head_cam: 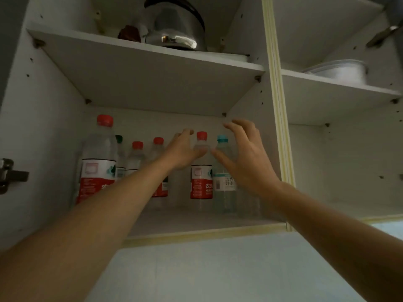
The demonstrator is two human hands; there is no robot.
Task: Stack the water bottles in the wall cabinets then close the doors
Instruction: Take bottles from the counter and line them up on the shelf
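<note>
Bottles stand in a row on the lower shelf [196, 223] of the left wall cabinet, and both hands are raised in front of them. Nearest the camera, the left hand [181, 152] reaches in with fingers loosely spread, its thumb against or just in front of the shoulder of the red-capped bottle [201, 171]; it does not seem to grip anything. The right hand [244, 158] hovers open, fingers fanned, just before the teal-capped bottle [224, 171], holding nothing. These two bottles stand touching or nearly so. Further left are the large red-capped bottle [98, 162] and smaller ones behind it.

To finish the placing well, I would nudge the pair back with flat fingers low on the bodies, not at the caps, so they do not tip. Room remains right of the teal one, towards the cabinet divider [277, 127]. Overhead, the upper shelf [152, 79] carrying a kettle [176, 29] limits lifting. Doors are not yet closed.
</note>
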